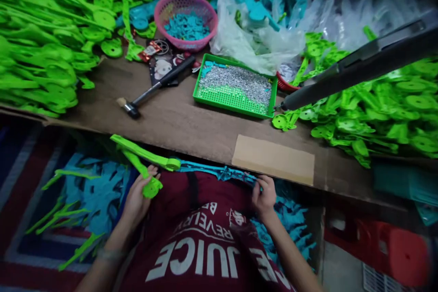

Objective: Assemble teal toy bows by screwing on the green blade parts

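Note:
My left hand (139,189) is closed around a bright green plastic part (152,187) with a round end. A longer green plastic arm (147,153) lies just beyond it, its round end meeting a blue plastic part (208,169) in front of my shirt. At the far end of that blue part, the fingers of my right hand (264,195) are pinched on it. Whether the two green pieces are joined is hard to see. Both hands are below the front edge of the work table (164,123).
A green tray of small metal pieces (236,84), a hammer (155,86), a pink basket (186,45) and a cardboard strip (273,159) lie on the table. From the right reaches a black screwdriver-like tool (359,61). Green parts pile up left (44,41) and right (383,109).

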